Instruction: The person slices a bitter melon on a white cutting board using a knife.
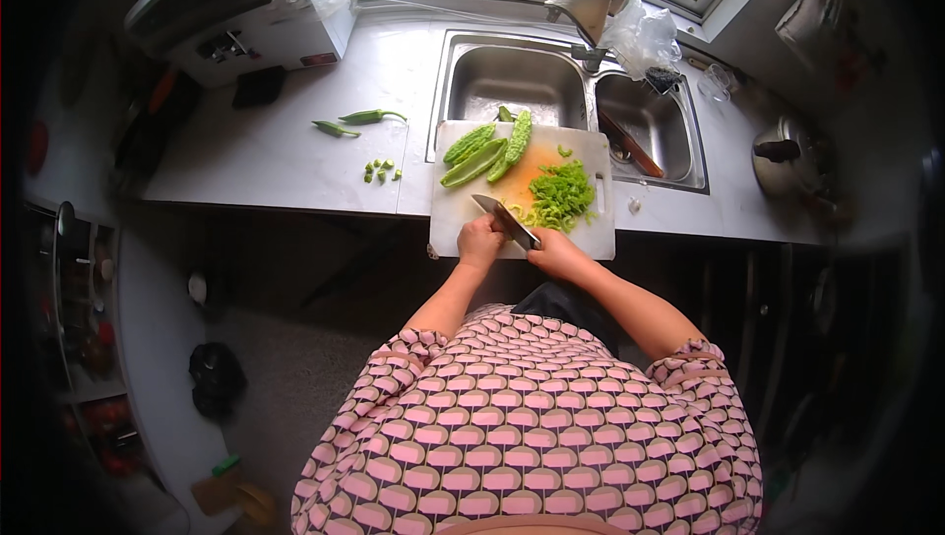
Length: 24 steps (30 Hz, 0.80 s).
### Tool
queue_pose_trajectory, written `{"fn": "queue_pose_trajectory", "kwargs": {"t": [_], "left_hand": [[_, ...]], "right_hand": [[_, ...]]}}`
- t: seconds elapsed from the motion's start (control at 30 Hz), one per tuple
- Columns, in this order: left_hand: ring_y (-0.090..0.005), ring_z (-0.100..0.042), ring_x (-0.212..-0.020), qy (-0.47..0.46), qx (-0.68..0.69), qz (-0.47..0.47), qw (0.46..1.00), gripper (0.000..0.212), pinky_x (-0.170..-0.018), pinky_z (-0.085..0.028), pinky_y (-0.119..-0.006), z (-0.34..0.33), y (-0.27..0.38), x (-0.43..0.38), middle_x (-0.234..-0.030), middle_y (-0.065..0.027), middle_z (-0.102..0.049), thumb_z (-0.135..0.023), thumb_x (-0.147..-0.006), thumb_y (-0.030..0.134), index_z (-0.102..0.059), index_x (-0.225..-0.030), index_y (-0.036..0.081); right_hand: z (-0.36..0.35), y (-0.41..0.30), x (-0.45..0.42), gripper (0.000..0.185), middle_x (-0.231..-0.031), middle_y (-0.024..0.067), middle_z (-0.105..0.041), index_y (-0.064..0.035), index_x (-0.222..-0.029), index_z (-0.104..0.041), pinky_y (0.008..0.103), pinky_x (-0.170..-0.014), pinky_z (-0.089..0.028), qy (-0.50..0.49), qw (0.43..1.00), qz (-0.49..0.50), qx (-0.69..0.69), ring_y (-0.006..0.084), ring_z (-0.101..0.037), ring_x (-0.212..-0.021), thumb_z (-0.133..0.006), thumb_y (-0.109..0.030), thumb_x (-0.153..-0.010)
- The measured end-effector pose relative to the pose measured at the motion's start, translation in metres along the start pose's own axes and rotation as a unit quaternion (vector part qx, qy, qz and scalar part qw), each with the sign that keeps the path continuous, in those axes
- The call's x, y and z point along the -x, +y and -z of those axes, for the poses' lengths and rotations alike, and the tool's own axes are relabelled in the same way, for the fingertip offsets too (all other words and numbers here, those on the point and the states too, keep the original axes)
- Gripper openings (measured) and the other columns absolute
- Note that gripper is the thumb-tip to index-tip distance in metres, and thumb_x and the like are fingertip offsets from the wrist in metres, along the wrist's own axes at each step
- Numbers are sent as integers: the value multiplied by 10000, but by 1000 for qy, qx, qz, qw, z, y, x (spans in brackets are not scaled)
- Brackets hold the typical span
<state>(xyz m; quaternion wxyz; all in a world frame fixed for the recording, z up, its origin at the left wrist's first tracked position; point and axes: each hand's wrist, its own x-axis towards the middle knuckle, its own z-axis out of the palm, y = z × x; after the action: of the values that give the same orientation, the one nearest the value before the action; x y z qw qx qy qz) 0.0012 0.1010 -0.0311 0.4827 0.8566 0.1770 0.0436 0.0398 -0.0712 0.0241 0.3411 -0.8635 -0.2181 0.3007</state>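
Observation:
My right hand (pixel 555 253) grips the handle of a kitchen knife (pixel 509 223), its broad blade slanting up and left over a white cutting board (pixel 452 221). Close against the blade, my left hand (pixel 480 241) is curled at the board's near edge; whatever lies under its fingers is hidden. Thin pale slices (pixel 521 214) lie beside the blade. To the right spreads a heap of sliced green bitter melon (pixel 562 195). Bitter melon halves lie at the board's upper left, one with its hollowed inside facing up (pixel 474 164) and another long one (pixel 520 138) beside it.
The board overlaps a double steel sink (pixel 517 77) and juts past the counter edge. A brown-handled object (pixel 631 144) rests in the right basin. Two green pods (pixel 371 116) and several cut stubs (pixel 380 169) lie left. A pressure cooker (pixel 779 155) stands right, a white appliance (pixel 244 25) left.

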Motion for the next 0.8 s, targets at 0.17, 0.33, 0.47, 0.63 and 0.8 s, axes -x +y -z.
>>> {"fn": "queue_pose_trajectory", "kwargs": {"t": [0.17, 0.33, 0.47, 0.63, 0.8], "left_hand": [[-285, -609, -607, -24, 19, -1, 1000, 101, -568, -475, -379, 4, -1, -3, -636, -106, -620, -661, -614, 152, -609, -667, 83], [-228, -607, -562, -21, 11, -31, 999, 124, -560, -478, -328, 3, 0, -4, -610, -110, -615, -661, -602, 126, -615, -679, 41], [-288, -608, -605, -23, 30, -19, 999, 111, -577, -479, -381, -1, -9, -5, -635, -118, -616, -657, -611, 146, -606, -671, 69], [-297, -608, -610, -29, 27, 1, 999, 115, -580, -480, -387, 0, -4, -3, -633, -124, -612, -649, -604, 151, -605, -670, 68], [-235, -602, -543, -7, 15, -17, 1000, 111, -545, -477, -339, 1, 0, -3, -582, -113, -605, -652, -587, 144, -602, -617, 50]], "right_hand": [[0, -16, -7, 241, -547, 58, -527, -4, -943, -560, 298, -400, -393, 19, 984, -50, -169, 140, -497, -415, -572, -134, -740], [8, -12, 3, 257, -548, 41, -527, -4, -964, -562, 273, -405, -388, 23, 984, -51, -170, 125, -488, -424, -577, -129, -739], [13, -19, 12, 263, -551, 29, -525, -9, -969, -565, 265, -406, -382, -17, 983, -60, -174, 114, -479, -426, -578, -120, -731], [12, -20, 12, 262, -558, 40, -528, -10, -971, -566, 279, -414, -390, -39, 980, -85, -177, 123, -484, -433, -563, -107, -728], [-7, -12, -5, 217, -568, 73, -533, -5, -920, -550, 319, -424, -400, 40, 998, 12, -37, 160, -504, -445, -542, -92, -721]]}}
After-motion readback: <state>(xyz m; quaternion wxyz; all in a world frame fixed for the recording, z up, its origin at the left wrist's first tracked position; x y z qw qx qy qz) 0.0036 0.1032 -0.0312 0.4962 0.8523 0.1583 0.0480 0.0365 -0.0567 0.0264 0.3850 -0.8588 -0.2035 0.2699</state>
